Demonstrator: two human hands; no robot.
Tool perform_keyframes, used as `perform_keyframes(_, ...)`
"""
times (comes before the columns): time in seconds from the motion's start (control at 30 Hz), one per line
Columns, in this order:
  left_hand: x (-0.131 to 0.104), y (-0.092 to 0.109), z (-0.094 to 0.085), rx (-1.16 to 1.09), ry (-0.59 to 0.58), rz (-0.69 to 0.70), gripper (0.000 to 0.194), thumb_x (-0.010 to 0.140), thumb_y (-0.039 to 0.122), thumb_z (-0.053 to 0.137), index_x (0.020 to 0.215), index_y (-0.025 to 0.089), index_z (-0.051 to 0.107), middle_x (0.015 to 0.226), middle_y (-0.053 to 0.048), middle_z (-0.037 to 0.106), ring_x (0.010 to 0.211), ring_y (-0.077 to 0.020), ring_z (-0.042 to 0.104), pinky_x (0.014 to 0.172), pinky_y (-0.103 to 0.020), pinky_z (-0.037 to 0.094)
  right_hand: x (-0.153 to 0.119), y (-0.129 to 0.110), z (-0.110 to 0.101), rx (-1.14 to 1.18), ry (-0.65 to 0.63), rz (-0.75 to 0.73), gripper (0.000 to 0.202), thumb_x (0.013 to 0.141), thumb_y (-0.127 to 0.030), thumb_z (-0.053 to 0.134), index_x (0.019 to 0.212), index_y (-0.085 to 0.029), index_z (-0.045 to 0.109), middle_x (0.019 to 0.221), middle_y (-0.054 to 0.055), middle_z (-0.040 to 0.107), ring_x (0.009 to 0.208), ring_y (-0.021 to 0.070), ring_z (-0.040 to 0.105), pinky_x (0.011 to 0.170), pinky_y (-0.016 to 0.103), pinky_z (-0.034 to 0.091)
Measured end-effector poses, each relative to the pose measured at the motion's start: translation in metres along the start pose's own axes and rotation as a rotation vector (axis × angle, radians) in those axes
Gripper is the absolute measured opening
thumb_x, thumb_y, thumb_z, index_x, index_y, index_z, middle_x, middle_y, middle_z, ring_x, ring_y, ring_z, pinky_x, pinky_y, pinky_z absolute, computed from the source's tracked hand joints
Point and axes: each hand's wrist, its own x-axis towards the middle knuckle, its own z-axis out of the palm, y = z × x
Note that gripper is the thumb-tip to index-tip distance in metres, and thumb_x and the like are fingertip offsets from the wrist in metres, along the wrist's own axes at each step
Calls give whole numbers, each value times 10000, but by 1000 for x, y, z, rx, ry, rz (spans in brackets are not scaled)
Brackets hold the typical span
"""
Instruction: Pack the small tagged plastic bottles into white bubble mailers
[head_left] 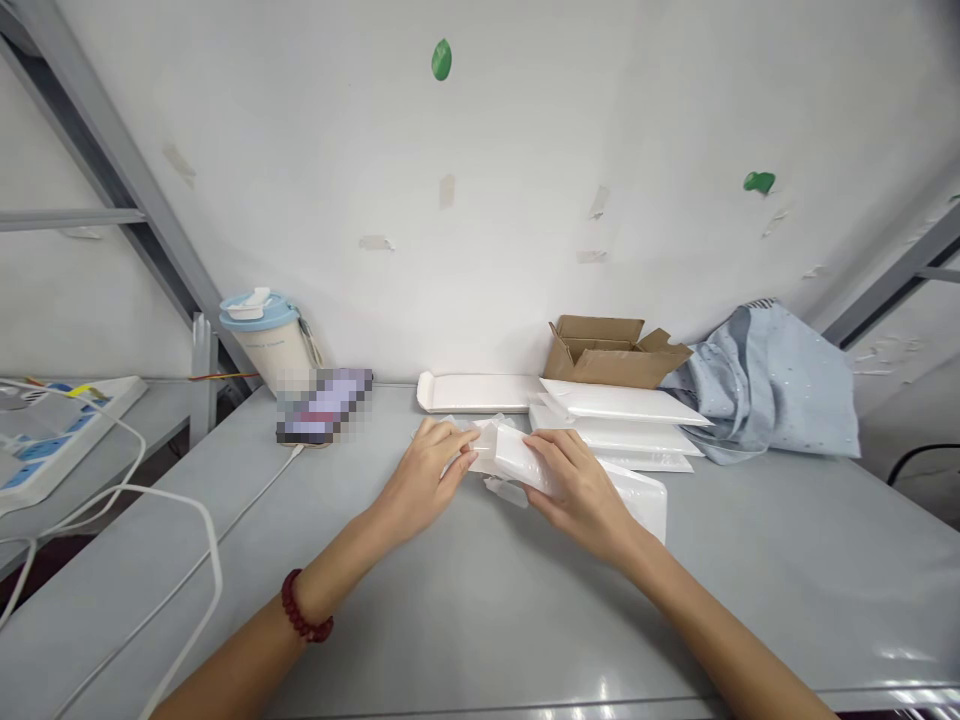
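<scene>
Right hand point(581, 490), half-curled, clasps a glossy white, box-shaped packet point(519, 460) over the smooth grey worktop point(465, 620); left hand point(426, 470) pinches thin translucent film point(487, 450) at its left end. Uneven pulling could tear the film; excess squeezing could dent the packet.

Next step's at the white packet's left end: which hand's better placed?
Left hand, likely: its fingertips are at that end of the white packet, while the right hand holds the packet's body.
</scene>
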Motion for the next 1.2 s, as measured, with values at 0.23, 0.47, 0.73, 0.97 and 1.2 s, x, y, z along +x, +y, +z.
perform_keyframes(0.23,-3,0,16,48,80,-80,208,859,150,461,901,206,657,821,-52,659,857,-227,515,711,-341,453,-3,-4,6,-17,-56,-41,442,736,-83,542,1159,-167,444,1093,136,534,973,277,498,778,447,494)
perform_keyframes(0.47,-4,16,13,-135,-65,-198,229,831,124,371,851,210,582,837,-31,579,809,-189,540,698,-312,440,-2,-8,5,2,-37,-56,442,739,-94,542,1164,-175,453,1082,129,548,963,265,515,772,433,503)
perform_keyframes(0.73,-1,21,2,-308,-74,-275,182,782,141,365,771,202,537,793,1,589,758,-170,516,690,-296,398,-1,-7,2,23,-26,-47,437,762,-115,536,1184,-177,437,1097,131,533,975,267,505,787,425,489)
perform_keyframes(0.97,4,1,-16,-133,135,-331,201,767,169,425,803,206,619,856,-30,637,834,-204,532,596,-271,389,2,12,-12,-20,35,39,384,801,-177,535,1173,-201,444,1105,120,515,995,270,490,812,435,471)
perform_keyframes(1.2,0,-16,-7,467,-25,-3,190,798,201,499,908,172,651,871,-88,629,868,-268,458,714,-380,378,2,27,-17,-46,87,96,373,812,-209,544,1174,-203,454,1115,116,511,1015,273,480,837,447,460)
